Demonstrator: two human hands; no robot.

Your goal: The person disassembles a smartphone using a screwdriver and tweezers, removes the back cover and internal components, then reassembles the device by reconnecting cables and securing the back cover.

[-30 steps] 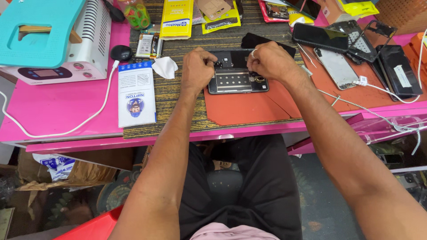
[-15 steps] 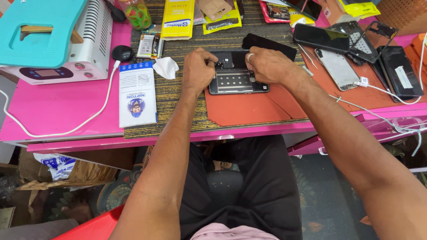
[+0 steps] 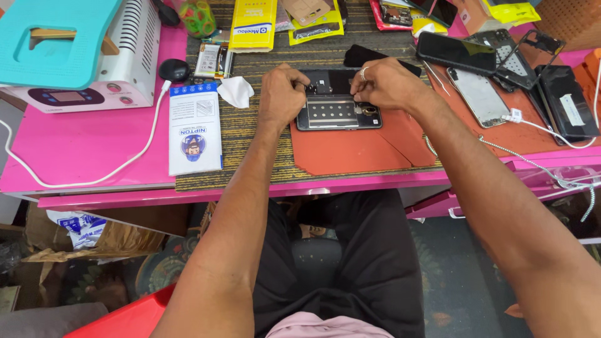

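Left hand point(image 3: 282, 94) and right hand point(image 3: 385, 82) pinch the opened phone point(image 3: 338, 112); its long axis runs 9-to-3 o'clock, black frame and perforated metal plate exposed.

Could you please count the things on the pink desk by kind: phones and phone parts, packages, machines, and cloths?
Opened phone held by left hand and right hand: 1
Other phones and screens at the right: about 4
Yellow packages: about 3
White and blue box: 1
White machine with teal top: 1
White cloth: 1
Total: about 11
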